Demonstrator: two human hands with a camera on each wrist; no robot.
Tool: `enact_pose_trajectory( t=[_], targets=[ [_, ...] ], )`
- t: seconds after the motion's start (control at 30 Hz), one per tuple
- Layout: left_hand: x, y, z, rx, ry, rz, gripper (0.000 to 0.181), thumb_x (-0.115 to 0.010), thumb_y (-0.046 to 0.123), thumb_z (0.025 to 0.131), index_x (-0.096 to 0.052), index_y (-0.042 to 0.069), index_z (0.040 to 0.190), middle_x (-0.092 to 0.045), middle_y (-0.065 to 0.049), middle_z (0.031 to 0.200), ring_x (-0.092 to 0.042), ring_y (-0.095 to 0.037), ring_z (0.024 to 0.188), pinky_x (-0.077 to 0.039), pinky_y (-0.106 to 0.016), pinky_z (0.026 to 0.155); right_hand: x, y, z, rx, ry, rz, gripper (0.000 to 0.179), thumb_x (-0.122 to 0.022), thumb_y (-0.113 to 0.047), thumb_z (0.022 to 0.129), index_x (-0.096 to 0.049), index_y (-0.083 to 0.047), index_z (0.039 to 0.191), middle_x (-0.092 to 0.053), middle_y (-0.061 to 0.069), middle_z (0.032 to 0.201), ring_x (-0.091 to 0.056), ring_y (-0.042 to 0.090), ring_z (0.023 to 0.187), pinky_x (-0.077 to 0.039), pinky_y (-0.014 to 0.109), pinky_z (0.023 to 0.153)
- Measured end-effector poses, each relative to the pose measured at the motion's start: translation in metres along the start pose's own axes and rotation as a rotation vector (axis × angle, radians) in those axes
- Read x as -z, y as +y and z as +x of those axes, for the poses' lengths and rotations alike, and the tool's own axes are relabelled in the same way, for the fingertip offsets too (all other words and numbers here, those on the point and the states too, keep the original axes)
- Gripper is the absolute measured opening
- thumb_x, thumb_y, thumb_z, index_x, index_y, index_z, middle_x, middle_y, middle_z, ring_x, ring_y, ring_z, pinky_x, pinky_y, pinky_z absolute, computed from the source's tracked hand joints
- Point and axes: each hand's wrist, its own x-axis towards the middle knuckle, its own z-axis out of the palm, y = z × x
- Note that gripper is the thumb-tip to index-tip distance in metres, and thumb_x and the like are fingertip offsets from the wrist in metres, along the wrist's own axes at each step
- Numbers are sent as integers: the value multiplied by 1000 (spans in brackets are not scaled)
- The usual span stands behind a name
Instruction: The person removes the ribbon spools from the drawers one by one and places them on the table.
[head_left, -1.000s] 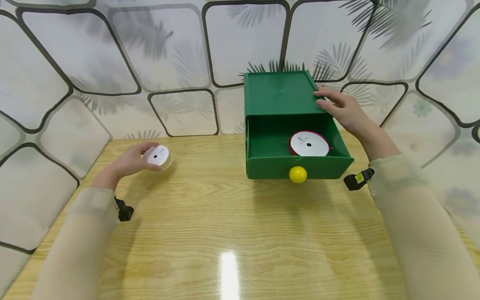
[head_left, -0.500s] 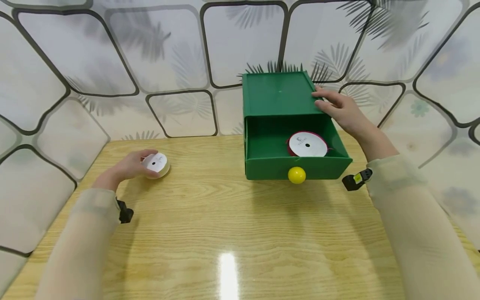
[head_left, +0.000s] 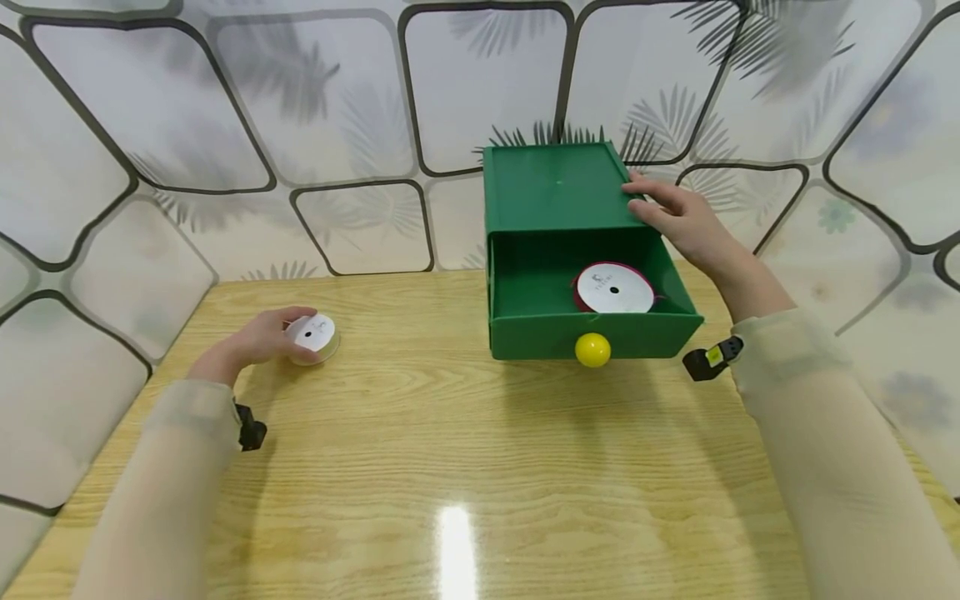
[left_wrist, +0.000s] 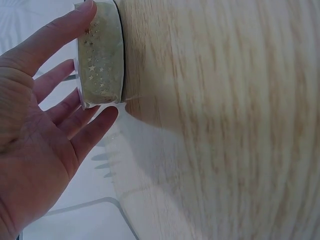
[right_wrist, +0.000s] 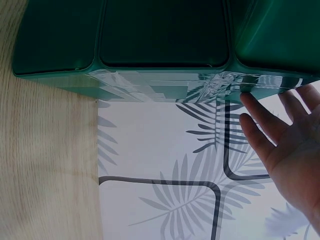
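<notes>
At the table's left side my left hand [head_left: 266, 340] pinches a small ribbon spool [head_left: 313, 335] with white faces. In the left wrist view the thumb lies along the star-dotted pale ribbon [left_wrist: 101, 60] of this spool, whose lower face is right at the wood. My right hand [head_left: 686, 223] rests its extended fingers on the right top edge of a green drawer box [head_left: 558, 187]. The box's drawer [head_left: 540, 333] with a yellow round knob [head_left: 592, 350] stands pulled out. Inside, on the right, lies a larger white-faced spool [head_left: 613, 287] with a red rim.
The light wooden table [head_left: 397, 450] runs up to a patterned backdrop [head_left: 360, 221] with dark outlines and leaf prints. Clear tape [right_wrist: 165, 85] covers part of the box's side in the right wrist view.
My left hand has lowered the small ribbon spool to the tabletop, slightly down and left in the head view. The right hand stays at the box edge.
</notes>
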Motion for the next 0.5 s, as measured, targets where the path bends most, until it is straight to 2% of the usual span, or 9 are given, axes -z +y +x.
enact_pose_trajectory(
  t=[0.3,0.5],
  targets=[
    [-3,-3,1,-12,14,-9,90,-84,23,76,-34,-7,145,-41,-36,138,-45,-38,110,-36,-43,88,0,-1,-1,4,2,4,48,-50,-29,102,-46,-6,144,-20,3,159,-15,16,146,-15,48,115],
    [-1,1,-1,-22,21,-23,91,-82,24,78,-30,-4,148,-28,-37,146,-34,-49,127,-35,-52,91,1,-1,-1,4,-1,-4,48,-50,-29,102,-45,-6,144,-21,2,159,-14,19,146,-15,49,115]
  ],
)
